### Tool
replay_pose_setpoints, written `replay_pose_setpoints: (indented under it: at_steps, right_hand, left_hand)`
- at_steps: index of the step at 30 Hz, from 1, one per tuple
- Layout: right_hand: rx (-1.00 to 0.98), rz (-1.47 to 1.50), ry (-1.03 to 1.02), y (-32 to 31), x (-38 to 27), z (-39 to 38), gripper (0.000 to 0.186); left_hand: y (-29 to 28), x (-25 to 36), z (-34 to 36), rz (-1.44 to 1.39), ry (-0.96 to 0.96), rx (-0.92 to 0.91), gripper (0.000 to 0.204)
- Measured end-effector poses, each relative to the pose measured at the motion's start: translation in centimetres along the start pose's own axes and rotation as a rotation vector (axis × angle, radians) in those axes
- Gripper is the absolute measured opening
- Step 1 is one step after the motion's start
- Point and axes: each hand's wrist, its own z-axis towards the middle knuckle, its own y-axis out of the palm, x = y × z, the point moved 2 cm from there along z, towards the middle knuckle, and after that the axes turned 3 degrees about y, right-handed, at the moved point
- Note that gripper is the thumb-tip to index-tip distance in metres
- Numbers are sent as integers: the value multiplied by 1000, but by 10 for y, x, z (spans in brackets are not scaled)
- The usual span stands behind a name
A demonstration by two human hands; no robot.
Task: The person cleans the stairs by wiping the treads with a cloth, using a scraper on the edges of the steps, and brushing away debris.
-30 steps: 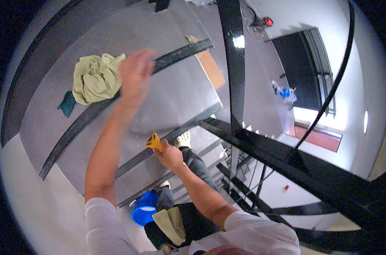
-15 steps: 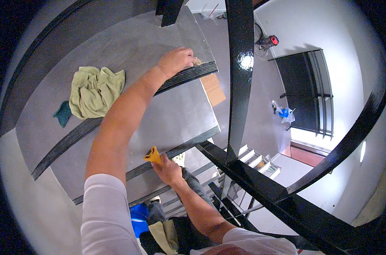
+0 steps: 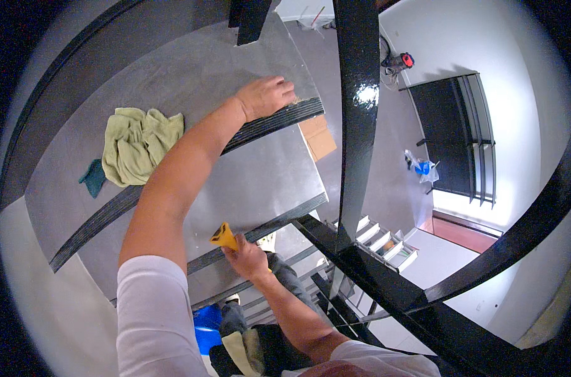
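Left hand (image 3: 265, 98) curls by ribbed black stair edging (image 3: 285, 119) — pinch hidden, best kept low; right hand (image 3: 248, 259), below it, grips yellow wedge-shaped tool (image 3: 222, 237).

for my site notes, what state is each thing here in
yellow tool: held in the right hand
right hand: closed around the yellow tool
left hand: curled by the step edge, grip unclear
green cloth: crumpled
teal cloth: lying beside the green cloth
blue bucket: partly hidden, contents unclear
cardboard: creased, partly hidden
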Motion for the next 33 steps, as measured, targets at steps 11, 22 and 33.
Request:
replay_pose_setpoints:
  at_steps: [11, 22, 33]
  right_hand:
    - [37, 25, -7, 0, -2, -1, 45]
    - [-62, 56, 70, -7, -3, -4, 42]
    - [-9, 25, 36, -6, -4, -6, 43]
  left_hand:
    - [3, 15, 9, -72, -158, 112, 14]
    - [14, 21, 10, -185, -412, 202, 11]
    - [-1, 35, 14, 86, -260, 5, 15]
